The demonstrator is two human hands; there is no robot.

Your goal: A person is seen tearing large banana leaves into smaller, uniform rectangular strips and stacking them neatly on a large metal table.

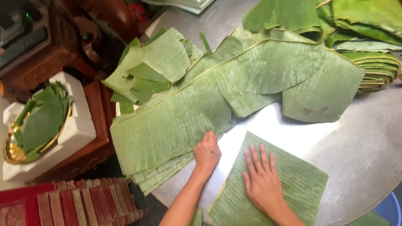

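Right hand (263, 181): lies flat, palm down, fingers spread, pressing on a cut square of banana leaf (289, 184); it grips nothing.
Left hand (207, 151): fingers curled over the near edge of the long leaf stack (167, 125), knuckles up; whether it pinches a leaf or only rests on it cannot be told.
Hands together: near each other but apart, a strip of bare metal between them.
Cut leaf: lies at the near edge of the desk (360, 150), ribs running slantwise, one corner pointing to the stack.
Long leaf stack: several long strips piled slantwise across the desk, their lower ends hanging past its rim.
Leaf scraps (155, 67): smaller torn pieces heaped on the far left end of the stack.
Folded leaves (372, 62): a thick folded bundle at the far right, with darker leaves behind it.
Desk: round, shiny metal.
Off the desk, left: a white foam box (79, 125) holding a gold bowl (12, 152) lined with leaf pieces.
Near left: a red slatted tray (83, 205).
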